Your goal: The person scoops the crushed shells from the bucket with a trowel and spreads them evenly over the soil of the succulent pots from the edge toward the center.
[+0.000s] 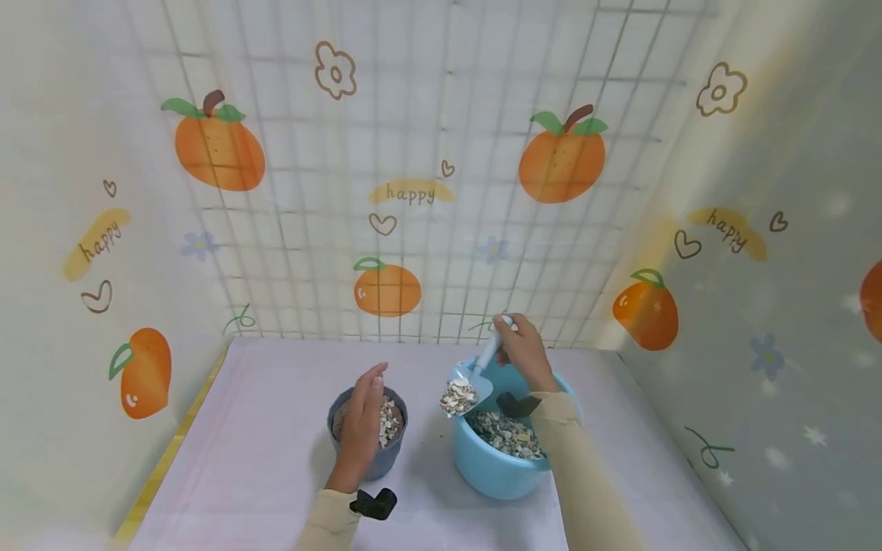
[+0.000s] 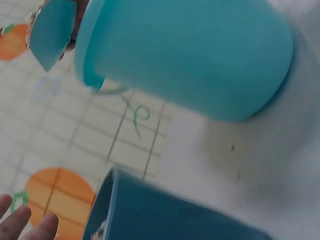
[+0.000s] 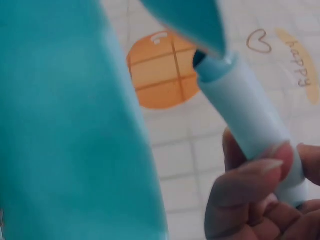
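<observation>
My right hand (image 1: 527,353) grips the pale handle (image 3: 255,115) of a light-blue scoop (image 1: 482,375), its blade heaped with small stone or shell chips (image 1: 458,396). The loaded blade hangs over the left rim of a blue tub (image 1: 499,478), which holds more grey-white chips (image 1: 506,434). Left of the tub stands a dark grey-blue flower pot (image 1: 380,464) with brown soil and pale chips on its right side. My left hand (image 1: 363,421) is held over the pot with fingers extended, covering part of its opening; its fingertips (image 2: 45,227) show past the rim in the left wrist view.
A pale cloth covers the table (image 1: 248,459), with a few small crumbs between pot and tub. White curtains printed with oranges (image 1: 387,291) enclose the back and sides, and a wire grid shows through behind. A dark strap (image 1: 374,504) sits on the left wrist.
</observation>
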`<control>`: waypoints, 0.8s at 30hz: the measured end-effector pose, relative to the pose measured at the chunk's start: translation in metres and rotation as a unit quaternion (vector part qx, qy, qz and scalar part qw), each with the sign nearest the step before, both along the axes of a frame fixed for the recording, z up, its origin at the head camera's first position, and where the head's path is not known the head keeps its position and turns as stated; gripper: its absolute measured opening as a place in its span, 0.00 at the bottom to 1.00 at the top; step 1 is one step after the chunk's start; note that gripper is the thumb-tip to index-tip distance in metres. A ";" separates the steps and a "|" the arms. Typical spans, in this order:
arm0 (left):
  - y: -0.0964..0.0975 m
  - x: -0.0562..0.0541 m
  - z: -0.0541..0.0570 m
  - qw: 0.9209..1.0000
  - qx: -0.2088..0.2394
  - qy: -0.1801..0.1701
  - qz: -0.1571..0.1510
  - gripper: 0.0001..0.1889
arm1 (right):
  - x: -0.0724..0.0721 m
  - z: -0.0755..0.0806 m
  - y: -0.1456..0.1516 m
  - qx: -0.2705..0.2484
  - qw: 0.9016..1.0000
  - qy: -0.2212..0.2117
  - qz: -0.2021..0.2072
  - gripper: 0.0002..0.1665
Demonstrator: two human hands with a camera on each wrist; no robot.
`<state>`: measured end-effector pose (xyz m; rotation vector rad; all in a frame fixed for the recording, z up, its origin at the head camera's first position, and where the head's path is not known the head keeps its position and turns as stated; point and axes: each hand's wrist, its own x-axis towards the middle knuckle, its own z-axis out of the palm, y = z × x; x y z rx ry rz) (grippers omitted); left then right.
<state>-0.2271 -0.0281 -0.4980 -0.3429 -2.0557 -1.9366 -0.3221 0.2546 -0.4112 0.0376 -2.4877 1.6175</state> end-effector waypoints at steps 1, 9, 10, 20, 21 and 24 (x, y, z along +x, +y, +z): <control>-0.005 -0.001 -0.001 1.000 0.001 -0.006 0.008 0.27 | -0.002 0.000 -0.004 -0.003 1.000 -0.001 0.004 0.30; -0.035 -0.006 -0.013 0.998 -0.004 -0.013 0.059 0.27 | -0.009 -0.004 -0.036 -0.022 0.999 -0.008 0.026 0.26; -0.038 -0.007 -0.014 0.998 -0.005 -0.010 0.063 0.27 | -0.010 -0.004 -0.038 -0.025 0.999 -0.008 0.028 0.26; -0.051 -0.009 -0.032 0.995 -0.029 -0.009 0.098 0.26 | -0.012 -0.021 -0.057 -0.052 0.997 -0.027 0.044 0.24; -0.052 -0.009 -0.034 0.994 -0.028 -0.007 0.101 0.26 | -0.013 -0.022 -0.058 -0.053 0.997 -0.026 0.044 0.23; -0.057 -0.009 -0.036 0.994 -0.024 0.000 0.111 0.26 | -0.014 -0.025 -0.060 -0.063 0.997 -0.018 0.042 0.23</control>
